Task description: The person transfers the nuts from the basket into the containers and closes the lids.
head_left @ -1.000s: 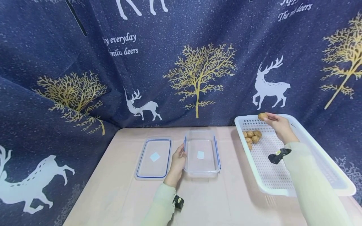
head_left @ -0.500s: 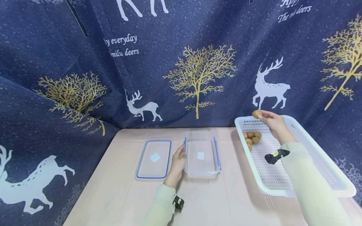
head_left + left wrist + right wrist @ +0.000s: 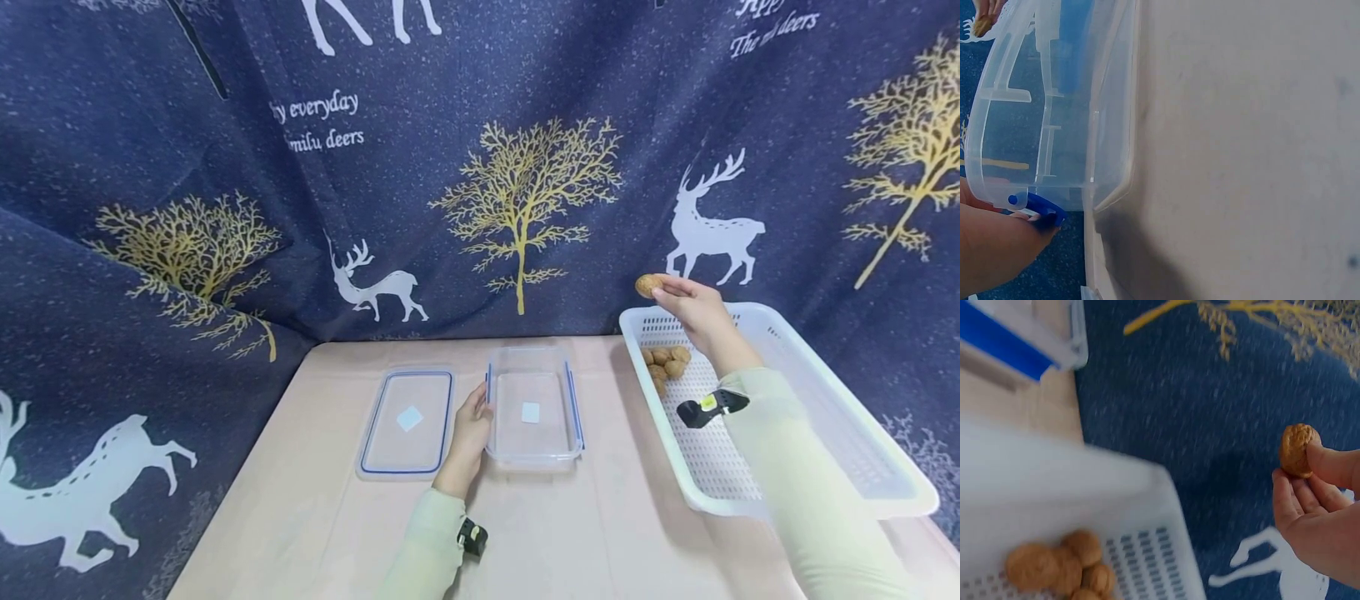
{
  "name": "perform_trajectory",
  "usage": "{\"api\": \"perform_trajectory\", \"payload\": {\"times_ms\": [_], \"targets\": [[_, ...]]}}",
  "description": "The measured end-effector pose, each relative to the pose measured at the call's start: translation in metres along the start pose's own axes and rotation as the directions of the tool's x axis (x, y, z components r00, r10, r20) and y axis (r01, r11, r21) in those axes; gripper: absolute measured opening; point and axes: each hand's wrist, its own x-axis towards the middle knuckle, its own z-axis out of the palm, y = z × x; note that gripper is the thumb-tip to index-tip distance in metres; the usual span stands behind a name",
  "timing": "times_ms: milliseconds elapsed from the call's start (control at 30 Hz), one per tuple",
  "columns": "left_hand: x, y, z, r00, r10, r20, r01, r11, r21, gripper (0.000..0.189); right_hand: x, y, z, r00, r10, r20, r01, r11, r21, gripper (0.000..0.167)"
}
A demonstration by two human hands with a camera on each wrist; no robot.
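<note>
A walnut is held up in the air by the far left corner of the basket, clear of the other nuts. It is light brown to golden, roundish and slightly longer one way, its shell wrinkled with shallow grooves. The right hand pinches it between thumb and fingertips, the fingers closed only as far as the nut allows; most of the shell is exposed.

Below it, the white plastic basket stands on the right of the desk, with slotted walls and a perforated bottom. A small cluster of brown walnuts lies bunched in its far left part, some touching.

Left of the basket, well apart, stands a clear rectangular container, upright and open-topped, with blue latches on its left and right sides and a pale square label at its base. The left hand touches its left side, fingers by a blue latch; whether they grip or merely rest there I cannot tell.

Farther left a clear lid with a blue seal lies flat. Dark blue cloth printed with deer and golden trees hangs behind.
</note>
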Motion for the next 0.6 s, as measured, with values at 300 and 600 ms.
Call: {"api": "perform_trajectory", "payload": {"times_ms": [300, 600], "targets": [[-0.001, -0.001, 0.000, 1.000, 0.001, 0.001, -0.001, 1.000, 0.002, 0.050, -0.003, -0.017, 0.028, 1.000, 0.014, 0.007, -0.015, 0.994, 0.107, 0.059], [0.000, -0.001, 0.001, 1.000, 0.006, -0.005, -0.006, 1.000, 0.003, 0.049, -0.008, -0.032, 0.061, 0.999, -0.040, 0.022, 0.037, 0.994, 0.103, 0.054]]}}
